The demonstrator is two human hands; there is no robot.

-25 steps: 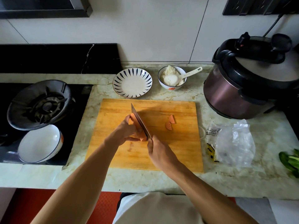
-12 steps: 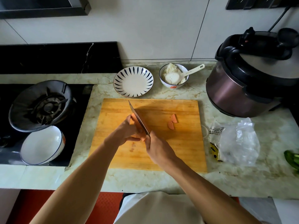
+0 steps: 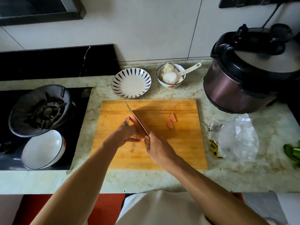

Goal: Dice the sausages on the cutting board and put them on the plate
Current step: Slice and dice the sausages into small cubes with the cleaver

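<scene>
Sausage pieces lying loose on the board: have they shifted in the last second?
No. The two sausage pieces lie in the same spot on the cutting board, right of its middle.

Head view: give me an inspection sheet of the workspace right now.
Surface: wooden cutting board on marble counter.
Job's things: sausage under knife; two cut pieces on board; striped plate bare.
Clutter: rice bowl with spoon, plastic bag, greens, white bowl.
Hands: left hand holds sausage; right hand grips knife.
Cables: cord behind cooker.
Surroundings: gas burner, tiled wall.
</scene>
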